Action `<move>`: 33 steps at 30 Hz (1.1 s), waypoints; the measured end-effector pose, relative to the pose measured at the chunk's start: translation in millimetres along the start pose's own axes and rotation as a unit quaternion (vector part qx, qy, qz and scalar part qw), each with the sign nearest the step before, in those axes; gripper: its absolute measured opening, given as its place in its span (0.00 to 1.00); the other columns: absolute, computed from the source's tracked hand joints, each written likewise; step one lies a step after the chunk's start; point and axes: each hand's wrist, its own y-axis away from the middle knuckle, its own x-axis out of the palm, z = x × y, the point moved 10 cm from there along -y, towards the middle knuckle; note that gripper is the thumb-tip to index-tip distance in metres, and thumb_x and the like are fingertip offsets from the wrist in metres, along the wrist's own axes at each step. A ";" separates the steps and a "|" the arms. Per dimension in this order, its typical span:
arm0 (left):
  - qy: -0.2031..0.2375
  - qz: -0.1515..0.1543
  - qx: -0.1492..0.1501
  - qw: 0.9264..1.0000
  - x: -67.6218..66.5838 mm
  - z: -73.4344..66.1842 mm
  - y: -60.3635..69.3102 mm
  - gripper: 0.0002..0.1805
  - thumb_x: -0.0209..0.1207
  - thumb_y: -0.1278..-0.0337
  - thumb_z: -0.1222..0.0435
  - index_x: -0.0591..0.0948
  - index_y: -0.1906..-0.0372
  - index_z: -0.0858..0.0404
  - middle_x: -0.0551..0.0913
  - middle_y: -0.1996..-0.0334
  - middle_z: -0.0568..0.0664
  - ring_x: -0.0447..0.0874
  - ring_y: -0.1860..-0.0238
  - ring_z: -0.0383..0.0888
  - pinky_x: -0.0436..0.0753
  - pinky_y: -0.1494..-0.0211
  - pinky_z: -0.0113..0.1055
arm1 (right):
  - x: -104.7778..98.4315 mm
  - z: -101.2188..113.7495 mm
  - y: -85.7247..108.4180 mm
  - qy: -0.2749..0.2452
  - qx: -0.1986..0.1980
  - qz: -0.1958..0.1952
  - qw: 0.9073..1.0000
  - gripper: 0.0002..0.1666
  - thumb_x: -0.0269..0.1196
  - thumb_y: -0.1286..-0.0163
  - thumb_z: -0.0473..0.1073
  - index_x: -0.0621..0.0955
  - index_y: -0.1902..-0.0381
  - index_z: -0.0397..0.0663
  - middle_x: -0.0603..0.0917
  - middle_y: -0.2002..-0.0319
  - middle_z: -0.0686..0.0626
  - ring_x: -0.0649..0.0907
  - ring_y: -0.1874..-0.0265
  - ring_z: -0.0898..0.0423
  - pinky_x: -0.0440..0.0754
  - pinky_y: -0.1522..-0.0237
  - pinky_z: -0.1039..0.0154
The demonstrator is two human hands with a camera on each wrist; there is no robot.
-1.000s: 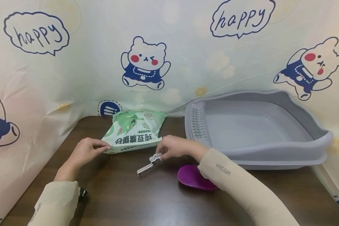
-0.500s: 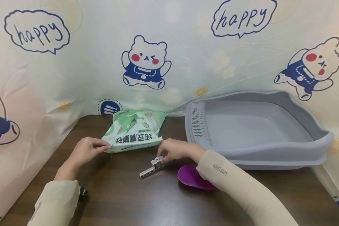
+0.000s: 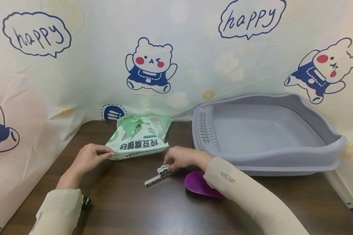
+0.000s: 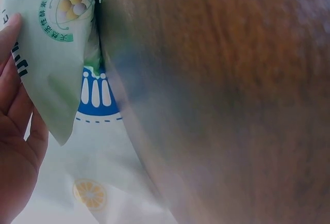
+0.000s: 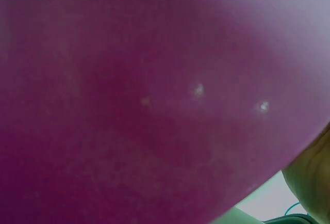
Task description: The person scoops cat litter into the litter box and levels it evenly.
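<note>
My left hand (image 3: 89,156) pinches the near left corner of a green and white cat litter bag (image 3: 139,132), which lies on the table with its print upside down. In the left wrist view the bag's corner (image 4: 59,95) hangs between thumb and fingers. To the right of the bag's near edge, my right hand (image 3: 182,157) grips a white sealing clip (image 3: 159,179) with a dark toothed strip, low over the table; its far right end is hidden by the fingers. Below the right forearm lies a purple scoop-like piece (image 3: 198,184), partly covered by the sleeve. It fills most of the right wrist view.
A large grey litter box (image 3: 267,130) with a slotted left end stands at the back right. The brown table (image 3: 126,212) meets a patterned cloth wall (image 3: 194,58) behind and at both sides.
The right hand and the clip have shifted slightly toward the front of the table, away from the bag. The left hand keeps its pinch on the bag, nearly still.
</note>
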 end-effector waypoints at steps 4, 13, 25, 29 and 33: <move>0.004 0.005 -0.004 1.000 0.7 0.1 1.1 0.07 0.71 0.47 0.60 0.91 0.65 0.59 0.90 0.69 0.49 0.76 0.70 0.38 0.77 0.69 0.29 | 1.7 -0.7 0.0 0.002 0.003 0.006 1.000 0.12 0.68 0.37 0.37 0.87 0.54 0.45 0.89 0.67 0.51 0.78 0.72 0.67 0.76 0.64 0.74; 0.005 0.003 0.001 1.000 0.3 -1.5 1.0 0.07 0.72 0.47 0.60 0.91 0.66 0.59 0.90 0.69 0.49 0.76 0.70 0.38 0.77 0.69 0.29 | 1.4 -3.8 2.7 0.004 0.017 0.014 1.000 0.16 0.68 0.36 0.37 0.86 0.49 0.45 0.89 0.63 0.49 0.81 0.68 0.65 0.77 0.60 0.73; 0.005 0.004 0.002 1.000 0.6 -2.2 2.4 0.06 0.71 0.47 0.62 0.91 0.66 0.60 0.89 0.69 0.49 0.75 0.70 0.36 0.77 0.69 0.28 | -25.0 -2.8 9.5 -0.011 0.007 -0.024 1.000 0.20 0.65 0.34 0.38 0.83 0.44 0.41 0.88 0.52 0.45 0.87 0.55 0.55 0.80 0.48 0.66; 0.008 0.003 0.007 1.000 -0.4 -3.7 3.0 0.05 0.71 0.47 0.62 0.91 0.66 0.59 0.89 0.68 0.49 0.76 0.69 0.37 0.78 0.67 0.28 | -49.2 -0.4 15.0 -0.019 0.000 -0.072 0.997 0.18 0.65 0.34 0.38 0.84 0.47 0.41 0.89 0.53 0.46 0.87 0.55 0.55 0.81 0.47 0.64; 0.008 0.002 0.014 1.000 -1.7 -3.9 4.0 0.06 0.72 0.47 0.61 0.91 0.66 0.58 0.90 0.67 0.48 0.76 0.68 0.36 0.77 0.65 0.27 | -70.3 -2.6 19.0 -0.013 0.012 -0.124 0.992 0.15 0.64 0.32 0.38 0.86 0.50 0.43 0.90 0.58 0.48 0.86 0.58 0.57 0.81 0.48 0.62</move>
